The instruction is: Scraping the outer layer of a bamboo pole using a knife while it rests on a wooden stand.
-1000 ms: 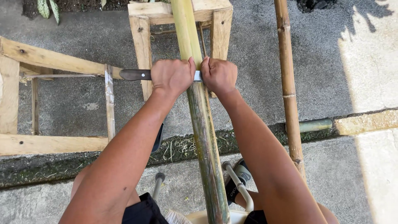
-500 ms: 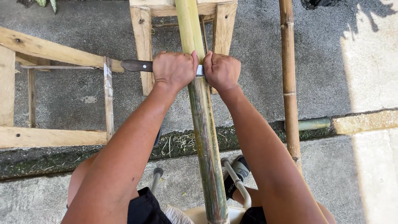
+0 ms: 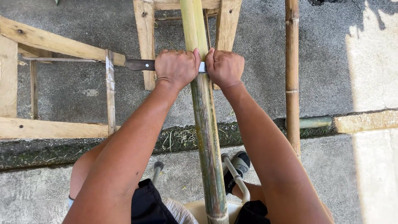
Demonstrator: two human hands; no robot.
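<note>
A long bamboo pole (image 3: 206, 124) runs from between my legs up to a wooden frame (image 3: 145, 37). Its near part is dark green-brown, and beyond my hands it is pale and scraped. A knife lies crosswise on the pole. My left hand (image 3: 176, 67) grips the knife's dark handle (image 3: 139, 64) left of the pole. My right hand (image 3: 225, 67) is closed over the blade's far end right of the pole. A short piece of bare blade (image 3: 202, 67) shows between my fists.
A second bamboo pole (image 3: 292, 79) stands to the right. A slanted wooden beam frame (image 3: 49, 43) lies at left on grey concrete. A mossy gutter (image 3: 182, 139) crosses under my arms. My dark shoe (image 3: 238, 166) and a white chair arm (image 3: 236, 176) sit beside the pole.
Both hands with the knife sit a little nearer to me along the pole, and the view has shifted slightly.
</note>
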